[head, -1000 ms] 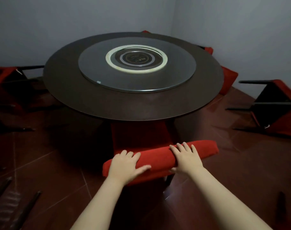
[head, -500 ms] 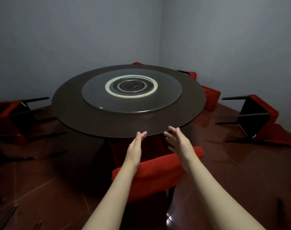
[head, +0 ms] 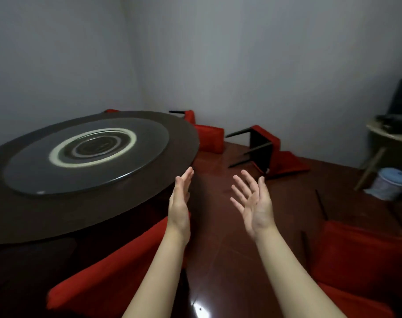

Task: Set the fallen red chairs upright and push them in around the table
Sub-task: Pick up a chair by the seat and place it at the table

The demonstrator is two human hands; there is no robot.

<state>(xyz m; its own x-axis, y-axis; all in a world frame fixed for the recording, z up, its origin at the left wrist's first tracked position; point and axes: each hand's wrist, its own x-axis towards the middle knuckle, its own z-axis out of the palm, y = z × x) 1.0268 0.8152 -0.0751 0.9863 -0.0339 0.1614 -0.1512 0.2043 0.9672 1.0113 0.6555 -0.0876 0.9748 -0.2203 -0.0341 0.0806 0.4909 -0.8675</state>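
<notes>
- Red upholstery shows on the nearest chair, which stands tucked against the round worktop, its padded back poking out below the rim.
- Both hands hang in the air over the floor, touching nothing.
- The left hand is turned edge-on, fingers straight and close together, just off the worktop's rim.
- The right hand is palm-up, fingers spread wide, empty.
- A glass turntable sits on the dark worktop.
- Beyond the hands, a fallen chair lies on its side on the glossy red-brown floor, black legs pointing left, well apart from the worktop.
- Another red chair stands close to the worktop's far edge.
- More red cushioning lies low at the right.
- A pale bucket stands by the right wall.
</notes>
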